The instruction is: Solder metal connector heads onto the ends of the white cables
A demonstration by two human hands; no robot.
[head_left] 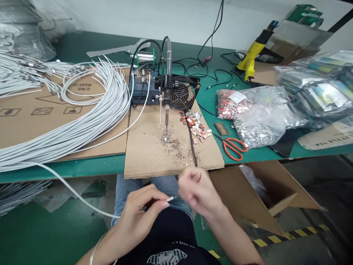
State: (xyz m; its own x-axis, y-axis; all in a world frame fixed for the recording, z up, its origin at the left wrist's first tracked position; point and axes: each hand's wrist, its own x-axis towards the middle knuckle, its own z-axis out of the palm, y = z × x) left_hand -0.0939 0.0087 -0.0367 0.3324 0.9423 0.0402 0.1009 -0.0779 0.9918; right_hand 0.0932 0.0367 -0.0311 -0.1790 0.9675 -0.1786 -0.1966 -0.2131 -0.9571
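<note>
Between the thumb and forefinger of my left hand [142, 209] is the end of a white cable [171, 199], its dark tip pointing to the right. The cable runs back from that hand to the big bundle on the left. My right hand [197, 189] is just right of the tip, apart from it, with its fingers curled in and slightly blurred. Whatever those fingers may hold is hidden. Both hands are over my lap, in front of the table edge. Beyond them, a soldering iron [167, 110] stands upright in a holder above a cardboard sheet [146, 147] with dark specks.
Grey-white cables [91, 121] cover the left side. Orange-and-metal connectors [200, 129] lie beside a small fan [180, 96]. Red-handled scissors [234, 149] and bags of connectors [259, 127] are to the right. An open cardboard box [248, 198] stands below the table edge.
</note>
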